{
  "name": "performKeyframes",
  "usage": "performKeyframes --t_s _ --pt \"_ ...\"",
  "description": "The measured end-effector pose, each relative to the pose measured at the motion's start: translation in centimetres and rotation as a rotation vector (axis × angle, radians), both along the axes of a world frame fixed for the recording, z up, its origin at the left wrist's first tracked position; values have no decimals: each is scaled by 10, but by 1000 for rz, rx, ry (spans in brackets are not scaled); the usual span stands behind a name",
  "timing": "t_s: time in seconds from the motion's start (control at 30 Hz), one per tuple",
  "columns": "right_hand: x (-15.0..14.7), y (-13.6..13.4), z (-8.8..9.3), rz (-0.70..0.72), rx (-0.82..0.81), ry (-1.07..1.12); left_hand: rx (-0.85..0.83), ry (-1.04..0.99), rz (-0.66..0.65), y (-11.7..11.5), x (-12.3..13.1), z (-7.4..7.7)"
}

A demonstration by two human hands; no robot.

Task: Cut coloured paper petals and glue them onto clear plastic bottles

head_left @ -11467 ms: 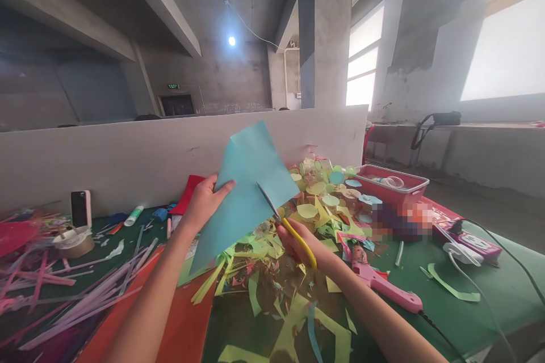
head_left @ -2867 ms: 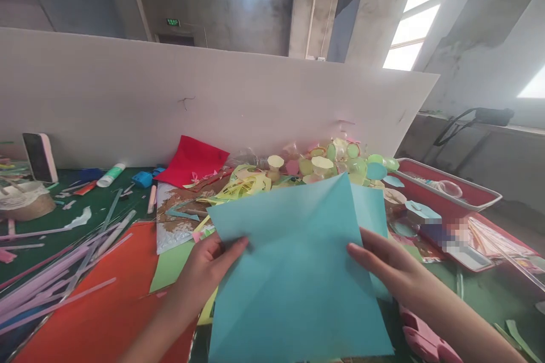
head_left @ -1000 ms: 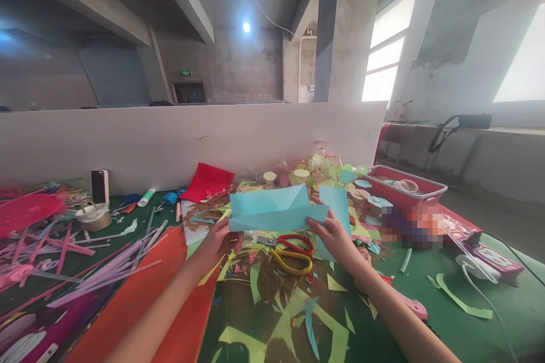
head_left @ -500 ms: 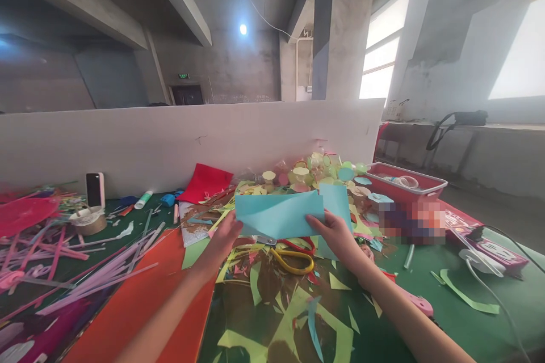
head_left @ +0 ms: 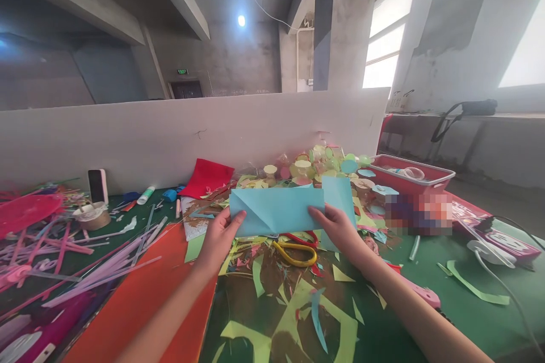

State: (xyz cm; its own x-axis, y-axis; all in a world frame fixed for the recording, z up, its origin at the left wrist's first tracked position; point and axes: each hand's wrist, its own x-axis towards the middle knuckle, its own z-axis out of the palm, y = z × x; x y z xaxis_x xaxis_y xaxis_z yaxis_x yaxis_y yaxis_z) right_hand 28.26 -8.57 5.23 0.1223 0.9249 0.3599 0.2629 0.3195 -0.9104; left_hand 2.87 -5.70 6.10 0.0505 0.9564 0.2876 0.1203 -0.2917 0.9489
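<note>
A strip of light blue paper (head_left: 283, 210) is held up between both hands over the table, with a slanting crease near its left end. My left hand (head_left: 221, 232) pinches its left end, thumb in front. At the right end, my right hand (head_left: 336, 227) grips it between thumb and fingers. Another light blue sheet (head_left: 340, 195) lies behind, close to my right hand. Below the strip are scissors with yellow and red handles (head_left: 298, 252); the blades are mostly hidden by the paper. Yellow-green paper scraps (head_left: 298, 309) lie scattered nearer to me.
Orange sheet (head_left: 170, 295) and purple straws (head_left: 114, 269) lie on the left, with a paper-lined cup (head_left: 91, 216) and a phone (head_left: 97, 186) behind. A red basket (head_left: 415, 178) and a white cable (head_left: 498, 283) are on the right. A pale partition (head_left: 191, 130) closes the back.
The strip's left part now shows a slanting crease, and my left thumb has come across its front. My right hand keeps its grip. The view has shifted slightly.
</note>
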Motion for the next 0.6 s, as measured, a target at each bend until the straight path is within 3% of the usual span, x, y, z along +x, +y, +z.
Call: performKeyframes --t_s 0.27,0.43,0.6 --pt "-1 -7 5 -130 -140 278 -35 -8 -149 5 -1 -8" --pt "0 -12 10 -24 -250 275 -30 9 -203 3 0 -6" --pt "3 -3 4 24 -202 279 -93 29 -209 3 4 -8"
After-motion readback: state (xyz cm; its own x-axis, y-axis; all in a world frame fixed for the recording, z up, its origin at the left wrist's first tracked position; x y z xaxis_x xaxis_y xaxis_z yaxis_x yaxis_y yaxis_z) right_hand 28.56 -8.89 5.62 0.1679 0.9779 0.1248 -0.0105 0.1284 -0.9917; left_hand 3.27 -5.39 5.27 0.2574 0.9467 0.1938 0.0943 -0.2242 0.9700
